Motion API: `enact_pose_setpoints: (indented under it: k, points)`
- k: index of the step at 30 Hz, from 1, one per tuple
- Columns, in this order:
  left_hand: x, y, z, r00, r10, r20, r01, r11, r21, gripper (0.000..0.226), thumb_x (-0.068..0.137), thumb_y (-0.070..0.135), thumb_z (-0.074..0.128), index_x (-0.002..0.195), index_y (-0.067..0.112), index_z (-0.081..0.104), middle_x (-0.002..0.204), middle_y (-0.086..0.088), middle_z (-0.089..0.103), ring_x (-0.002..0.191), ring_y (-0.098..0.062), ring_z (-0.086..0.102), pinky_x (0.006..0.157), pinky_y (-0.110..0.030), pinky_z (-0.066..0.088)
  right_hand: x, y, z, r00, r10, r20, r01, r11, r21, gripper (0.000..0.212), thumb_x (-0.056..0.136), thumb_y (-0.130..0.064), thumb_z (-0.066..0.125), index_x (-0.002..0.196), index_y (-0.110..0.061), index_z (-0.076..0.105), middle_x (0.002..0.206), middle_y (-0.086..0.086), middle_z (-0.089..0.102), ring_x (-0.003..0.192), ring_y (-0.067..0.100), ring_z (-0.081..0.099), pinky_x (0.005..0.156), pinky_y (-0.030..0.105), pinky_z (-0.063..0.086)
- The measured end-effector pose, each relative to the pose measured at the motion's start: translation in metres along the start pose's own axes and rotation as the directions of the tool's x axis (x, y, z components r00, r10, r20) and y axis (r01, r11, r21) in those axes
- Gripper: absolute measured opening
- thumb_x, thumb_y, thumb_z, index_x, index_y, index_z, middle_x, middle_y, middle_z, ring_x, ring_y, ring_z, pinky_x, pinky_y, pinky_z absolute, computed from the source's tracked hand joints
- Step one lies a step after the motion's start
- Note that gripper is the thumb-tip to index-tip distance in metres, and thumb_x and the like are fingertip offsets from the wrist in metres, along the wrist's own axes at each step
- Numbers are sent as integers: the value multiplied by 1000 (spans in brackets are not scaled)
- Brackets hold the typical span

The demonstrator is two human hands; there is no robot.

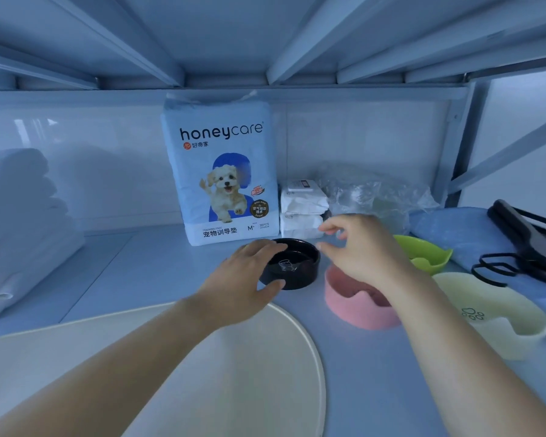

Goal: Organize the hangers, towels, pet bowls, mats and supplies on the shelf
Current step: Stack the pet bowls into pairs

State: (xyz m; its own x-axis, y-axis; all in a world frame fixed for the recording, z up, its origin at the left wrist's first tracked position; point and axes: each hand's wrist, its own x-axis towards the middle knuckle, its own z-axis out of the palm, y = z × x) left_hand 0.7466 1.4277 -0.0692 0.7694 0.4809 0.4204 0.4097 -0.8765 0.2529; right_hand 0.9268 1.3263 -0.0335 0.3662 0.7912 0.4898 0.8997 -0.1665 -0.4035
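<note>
A round black pet bowl (297,266) stands on the shelf board (133,272) in front of a pack of pet training pads (221,171). My left hand (243,279) grips the black bowl's left side, fingers over the rim and thumb on the near wall. My right hand (363,247) hovers just right of it with loosely spread fingers, holding nothing, above a pink bowl (356,307). A green bowl (423,252) and a cream bowl with a paw print (492,313) sit further right. A cream mat (202,373) lies at the front.
Folded white towels (19,225) are stacked at the left. White wipe packs (301,209) and crumpled clear plastic (372,190) sit behind the bowls. A blue mat (448,225) carries black hangers (524,244) at the right. The upper shelf (227,42) hangs low overhead.
</note>
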Motion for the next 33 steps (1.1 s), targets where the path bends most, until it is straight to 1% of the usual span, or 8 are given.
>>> enact_pose_setpoints:
  k: [4,9,14,19,24,27,30,33]
  points:
    - [25,21,10,995,79,57,-76,996,-51,46,86,33,58,130,34,44,132,16,47,121,-6,42,101,-26,37,-33,27,-19,996,17,90,-10,997,-77,27,81,-39,67,106,-30,66,105,-16,66,100,7,59,78,22,41]
    - [52,28,19,989,33,141,-42,997,62,41,85,35,57,125,34,47,123,13,55,108,-13,52,90,-33,46,-61,40,-7,999,-14,31,13,999,49,19,84,-42,62,95,-28,69,91,-14,70,83,1,62,75,27,51]
    - [60,22,29,992,-22,122,4,990,142,28,86,38,56,113,36,56,105,15,61,94,-12,55,75,-24,43,-68,38,2,1000,-20,-12,20,1000,6,38,76,-61,47,89,-31,65,87,-17,67,82,2,60,71,28,50]
    - [65,5,27,980,-153,129,142,986,90,31,80,42,66,108,35,55,84,23,58,86,-7,57,76,-26,47,-70,49,1,999,-15,29,16,999,-33,30,69,-51,63,85,-26,61,85,-14,65,82,4,58,71,28,48]
    - [59,-7,22,957,-176,232,157,983,98,25,71,40,73,70,45,49,79,25,55,82,-3,55,74,-25,49,-69,54,1,992,-13,127,15,1000,-12,21,67,-41,66,83,-28,60,79,-17,63,79,6,58,74,25,48]
    - [58,-11,22,954,-175,244,162,984,72,25,73,35,74,68,44,50,78,26,57,83,-2,57,78,-25,50,-69,57,0,988,8,154,-8,1000,-2,16,69,-37,66,82,-29,60,72,-18,61,73,5,57,71,25,48]
    - [59,-10,25,964,-149,220,133,987,87,23,75,35,72,67,41,51,75,25,56,79,-1,54,71,-22,46,-70,57,0,988,6,154,-4,1000,-13,18,72,-37,66,83,-26,59,67,-15,59,69,8,55,65,26,47]
    - [60,-4,36,983,-90,163,74,992,102,8,80,34,66,77,30,60,78,16,58,79,-8,52,69,-26,44,-70,57,0,989,-7,147,11,1000,-29,19,74,-38,67,84,-26,58,69,-14,61,71,8,56,66,27,47]
